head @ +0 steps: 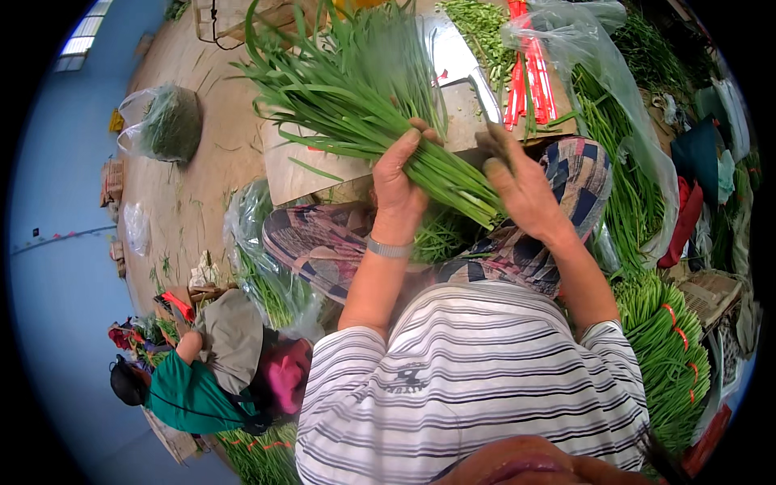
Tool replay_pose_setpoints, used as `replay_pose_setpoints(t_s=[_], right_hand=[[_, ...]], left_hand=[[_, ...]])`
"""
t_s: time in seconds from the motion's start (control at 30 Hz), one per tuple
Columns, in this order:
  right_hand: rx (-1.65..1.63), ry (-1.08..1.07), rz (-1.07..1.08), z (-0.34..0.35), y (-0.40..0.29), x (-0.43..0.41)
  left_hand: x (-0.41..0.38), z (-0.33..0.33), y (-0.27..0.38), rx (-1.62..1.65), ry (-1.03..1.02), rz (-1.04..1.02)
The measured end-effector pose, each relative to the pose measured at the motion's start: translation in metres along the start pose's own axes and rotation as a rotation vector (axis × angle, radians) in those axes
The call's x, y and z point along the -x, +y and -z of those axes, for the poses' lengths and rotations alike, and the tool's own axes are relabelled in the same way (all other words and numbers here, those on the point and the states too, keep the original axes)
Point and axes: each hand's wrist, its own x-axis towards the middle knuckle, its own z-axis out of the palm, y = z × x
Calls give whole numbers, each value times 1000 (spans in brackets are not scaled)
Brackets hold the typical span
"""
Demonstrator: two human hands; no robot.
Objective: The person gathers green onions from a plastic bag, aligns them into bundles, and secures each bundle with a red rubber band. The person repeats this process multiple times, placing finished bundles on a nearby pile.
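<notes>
My left hand (400, 170) is closed around a thick bunch of long green leaves, probably garlic chives (451, 179). Their leafy tips fan out to the upper left, and the pale stalk ends point down to the right, above my lap. Beside those stalk ends is my right hand (524, 188), thumb and fingers apart and slightly blurred; contact is hard to judge. Beyond the hands, a cleaver (451, 51) lies flat on a low board (315, 157), its handle towards me. Red strips (533, 79) and chopped green stalk pieces (485, 36) lie right of the blade.
Clear plastic sheeting (655, 176) partly covers long green stalks (630, 200) at my right. Tied bundles (661, 345) are stacked nearer me. Left are a plastic bag of greens (267, 267), a seated person in green (188, 394) and a filled bag (170, 124) on the floor.
</notes>
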Motion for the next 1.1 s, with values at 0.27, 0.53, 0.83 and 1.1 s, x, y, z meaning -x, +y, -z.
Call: replay_pose_setpoints(t_s=[0.27, 0.53, 0.83, 1.1], right_hand=[[-473, 406, 2, 2, 15, 7], [-348, 297, -21, -15, 9, -3], [501, 117, 398, -7, 1, 1], [350, -35, 393, 0, -14, -17]], left_hand=[[-6, 2, 10, 114, 81, -180], [-4, 6, -11, 94, 46, -113], [4, 10, -21, 147, 44, -46], [12, 8, -20, -221, 226, -24]])
